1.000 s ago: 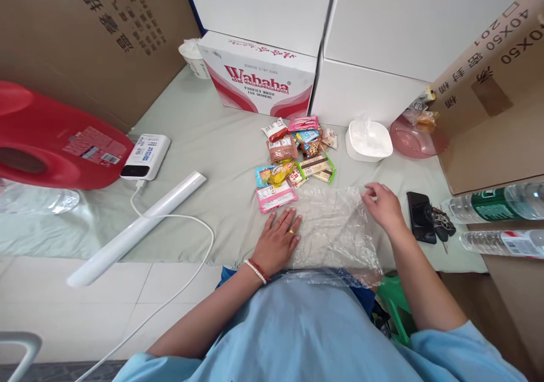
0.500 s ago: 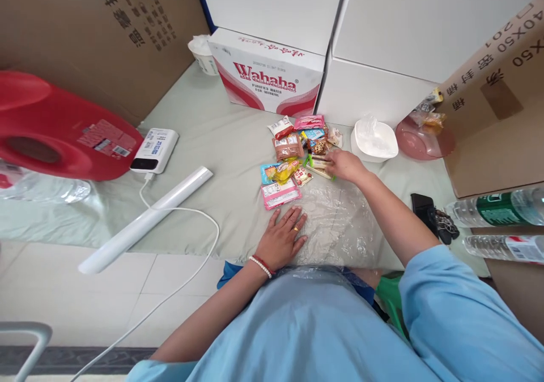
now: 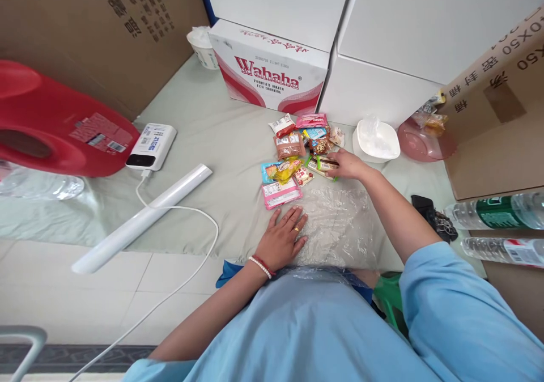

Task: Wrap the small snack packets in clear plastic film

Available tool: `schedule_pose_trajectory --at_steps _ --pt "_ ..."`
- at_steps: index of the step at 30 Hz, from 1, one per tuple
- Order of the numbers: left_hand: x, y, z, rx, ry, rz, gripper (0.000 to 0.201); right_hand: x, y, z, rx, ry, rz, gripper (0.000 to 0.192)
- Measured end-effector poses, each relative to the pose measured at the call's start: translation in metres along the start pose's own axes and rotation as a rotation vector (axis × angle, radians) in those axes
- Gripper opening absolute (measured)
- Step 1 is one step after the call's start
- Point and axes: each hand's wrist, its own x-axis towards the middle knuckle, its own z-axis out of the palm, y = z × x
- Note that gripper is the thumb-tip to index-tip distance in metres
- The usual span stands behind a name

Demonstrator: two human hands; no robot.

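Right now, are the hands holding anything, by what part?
The right hand is at the right end of the green-edged snack packets; whether it grips can't be told. The left hand lies flat, holding nothing.

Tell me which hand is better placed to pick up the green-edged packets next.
The right hand, I'd judge: it is right at the green-edged packets, while the left hand lies palm-down by the clear plastic, farther from them.
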Motion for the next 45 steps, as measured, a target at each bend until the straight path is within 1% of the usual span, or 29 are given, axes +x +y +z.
schedule_pose_trajectory --at_steps 2,5,7,10,12,15,18,20,22,23,25,28,30,32,35,36,37,39,42,45 --pt "0.0 0.0 0.0 -0.006 -0.005 -0.001 0.055 -0.004 -0.005 -0.004 -0.035 -0.008 0.073 0.068" --pt "0.0 -0.001 0.0 -0.011 -0.007 0.001 0.056 -0.01 -0.02 -0.004 -0.02 0.067 0.13 0.072" --pt "0.0 -0.001 0.0 -0.01 -0.001 -0.001 0.055 -0.011 -0.031 0.0 -0.026 0.085 0.148 0.072" --pt "0.0 0.0 0.0 -0.008 0.0 -0.003 0.055 -0.012 -0.042 0.006 -0.061 0.065 0.132 0.065" --pt "0.0 0.0 -0.001 -0.01 -0.006 -0.004 0.055 -0.014 -0.044 0.008 -0.089 0.056 0.13 0.058" --pt "0.001 0.0 -0.001 -0.011 -0.013 -0.016 0.056 -0.025 -0.039 0.009 -0.136 0.047 0.152 0.05" --pt "0.001 0.0 0.0 -0.013 -0.007 -0.032 0.058 -0.048 -0.026 0.006 -0.158 0.049 0.169 0.046" --pt "0.001 -0.001 0.0 -0.018 0.003 -0.036 0.058 -0.07 -0.019 0.002 -0.135 0.073 0.187 0.045" --pt "0.001 -0.001 0.0 -0.022 0.007 -0.04 0.058 -0.096 -0.018 -0.002 -0.08 0.104 0.186 0.045" --pt "0.002 -0.002 -0.001 -0.023 0.007 -0.043 0.057 -0.11 -0.021 -0.003 -0.043 0.104 0.161 0.044" --pt "0.003 -0.003 -0.001 -0.024 0.008 -0.048 0.058 -0.134 -0.033 -0.001 0.039 0.066 0.068 0.041" --pt "0.006 -0.007 -0.003 -0.018 0.013 -0.048 0.058 -0.158 -0.061 0.01 0.084 -0.037 -0.069 0.04" --pt "0.007 -0.01 -0.004 -0.011 0.012 -0.047 0.058 -0.163 -0.079 0.023 0.046 -0.087 -0.096 0.038" --pt "0.006 -0.013 -0.006 -0.006 0.012 -0.051 0.058 -0.162 -0.089 0.036 0.003 -0.108 -0.089 0.044" --pt "0.003 -0.017 -0.008 0.0 0.011 -0.047 0.06 -0.158 -0.092 0.05 0.016 -0.072 -0.106 0.068" --pt "0.001 -0.018 -0.008 0.004 0.008 -0.042 0.062 -0.158 -0.091 0.053 0.03 -0.058 -0.121 0.072" --pt "0.0 -0.019 -0.009 0.011 0.004 -0.038 0.062 -0.157 -0.091 0.054 0.039 -0.049 -0.132 0.073" --pt "-0.002 -0.018 -0.009 0.027 0.0 -0.039 0.062 -0.158 -0.091 0.053 0.036 -0.049 -0.129 0.065" --pt "-0.001 -0.016 -0.01 0.042 0.003 -0.051 0.061 -0.159 -0.098 0.05 0.019 -0.053 -0.1 0.05" --pt "0.0 -0.015 -0.01 0.052 -0.003 -0.054 0.06 -0.159 -0.108 0.048 0.003 -0.053 -0.09 0.048"
